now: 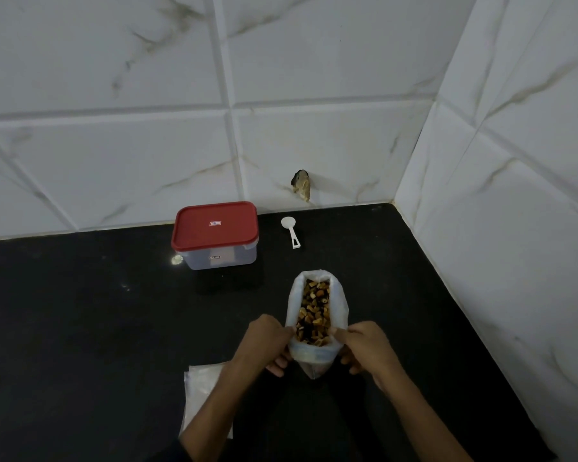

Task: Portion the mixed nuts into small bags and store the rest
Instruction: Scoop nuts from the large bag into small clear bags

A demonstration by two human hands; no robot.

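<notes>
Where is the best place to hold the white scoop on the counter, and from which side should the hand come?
Probably by the handle end. The white scoop lies flat on the black counter, bowl toward the wall, handle pointing toward the person. Coming from the near side, fingers could pinch the thin handle across its width. The right hand is nearer, but grips the nut bag.

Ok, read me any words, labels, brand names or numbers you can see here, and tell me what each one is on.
Nothing here can be read.
Red lid of the container: a small rectangular label at its centre, too blurred to read.
Clear front wall of the container: a small dark mark, too small to read.
White scoop, bag of mixed nuts and stack of small bags: no text visible.
</notes>
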